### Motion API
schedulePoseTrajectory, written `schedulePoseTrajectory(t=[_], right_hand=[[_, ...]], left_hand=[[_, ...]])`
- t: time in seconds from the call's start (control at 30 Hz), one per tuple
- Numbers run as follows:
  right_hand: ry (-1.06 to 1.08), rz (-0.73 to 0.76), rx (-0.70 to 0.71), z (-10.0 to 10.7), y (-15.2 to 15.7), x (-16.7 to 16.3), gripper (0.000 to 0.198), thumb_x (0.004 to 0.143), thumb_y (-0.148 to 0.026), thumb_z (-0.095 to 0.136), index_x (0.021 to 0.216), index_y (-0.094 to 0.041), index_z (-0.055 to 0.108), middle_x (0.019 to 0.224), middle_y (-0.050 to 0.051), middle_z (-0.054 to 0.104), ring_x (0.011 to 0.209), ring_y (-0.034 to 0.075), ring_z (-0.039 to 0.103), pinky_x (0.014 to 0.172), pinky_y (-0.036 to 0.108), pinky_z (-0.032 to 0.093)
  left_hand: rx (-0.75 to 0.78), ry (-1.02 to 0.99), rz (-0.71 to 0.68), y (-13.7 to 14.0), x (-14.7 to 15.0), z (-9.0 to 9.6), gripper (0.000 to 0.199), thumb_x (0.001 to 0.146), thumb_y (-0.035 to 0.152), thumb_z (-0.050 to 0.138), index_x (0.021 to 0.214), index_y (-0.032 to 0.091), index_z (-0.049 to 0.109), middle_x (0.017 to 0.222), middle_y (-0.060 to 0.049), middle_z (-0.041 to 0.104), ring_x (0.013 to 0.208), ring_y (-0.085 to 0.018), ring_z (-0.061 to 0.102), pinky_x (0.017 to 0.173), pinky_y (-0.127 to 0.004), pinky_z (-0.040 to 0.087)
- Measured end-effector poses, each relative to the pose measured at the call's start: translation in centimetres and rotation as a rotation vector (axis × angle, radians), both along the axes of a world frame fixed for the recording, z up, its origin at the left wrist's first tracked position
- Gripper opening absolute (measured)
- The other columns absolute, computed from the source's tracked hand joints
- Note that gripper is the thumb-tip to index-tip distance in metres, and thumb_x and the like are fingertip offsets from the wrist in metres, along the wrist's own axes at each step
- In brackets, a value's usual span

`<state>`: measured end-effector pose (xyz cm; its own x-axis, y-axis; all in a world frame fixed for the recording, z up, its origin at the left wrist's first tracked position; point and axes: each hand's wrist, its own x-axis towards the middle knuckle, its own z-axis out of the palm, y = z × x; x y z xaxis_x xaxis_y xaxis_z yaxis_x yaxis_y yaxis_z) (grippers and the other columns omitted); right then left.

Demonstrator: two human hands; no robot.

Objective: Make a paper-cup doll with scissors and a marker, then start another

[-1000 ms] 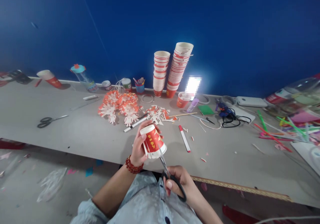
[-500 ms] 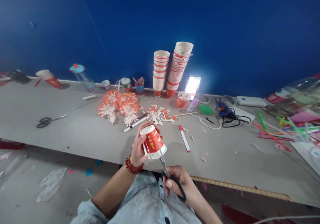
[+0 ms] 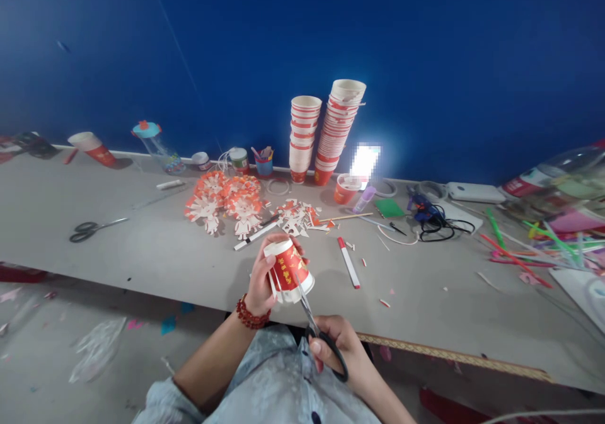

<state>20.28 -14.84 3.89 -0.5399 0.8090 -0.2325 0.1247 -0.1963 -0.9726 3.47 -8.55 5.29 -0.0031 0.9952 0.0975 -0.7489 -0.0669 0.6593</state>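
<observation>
A red and white paper cup [image 3: 289,269] with gold print lies tilted in my left hand [image 3: 259,280], whose fingers wrap round it. Narrow cut strips hang from the cup's side near my left thumb. My right hand [image 3: 333,342] grips black-handled scissors [image 3: 309,315] by the finger loops. Their blades reach over the rim at the cup's near right side, against its wall. How far the blades are parted is hard to see.
Paper scraps [image 3: 297,216] and orange-and-white cut-out figures [image 3: 243,206] lie beyond my hands. Tall cup stacks [image 3: 305,137] stand by the blue wall. A red-capped marker [image 3: 348,263] lies right of the cup, spare scissors [image 3: 97,227] far left, and a corded blue tool [image 3: 425,213] at right.
The scissor blades have shifted slightly left and further up along the cup's wall. My right hand has moved a little with them, while the left keeps its hold on the cup.
</observation>
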Motion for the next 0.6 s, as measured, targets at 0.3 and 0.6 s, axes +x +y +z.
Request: schedulePoseTrajectory(t=[0.3, 0.6], right_hand=[[-0.027, -0.021, 0.03, -0.26, -0.16, -0.14, 0.067, 0.068, -0.083, 0.054, 0.054, -0.018, 0.043, 0.044, -0.003, 0.042, 0.04, 0.008, 0.039, 0.042, 0.022, 0.022], [0.028, -0.028, 0.005, -0.48, -0.16, -0.36, 0.065, 0.069, -0.081, 0.057, 0.055, -0.018, 0.045, 0.046, -0.003, 0.043, 0.039, 0.009, 0.042, 0.041, 0.021, 0.025]], left_hand=[[-0.003, -0.005, -0.003, 0.0, -0.07, 0.13, 0.033, 0.078, 0.039, 0.066, 0.104, 0.019, 0.061, 0.106, -0.009, 0.063, 0.093, -0.023, 0.062, 0.086, -0.042, 0.054], [0.023, 0.027, -0.052, -0.32, -0.11, -0.2, 0.031, 0.081, 0.039, 0.062, 0.105, 0.02, 0.059, 0.107, -0.01, 0.063, 0.099, -0.027, 0.063, 0.088, -0.044, 0.053]])
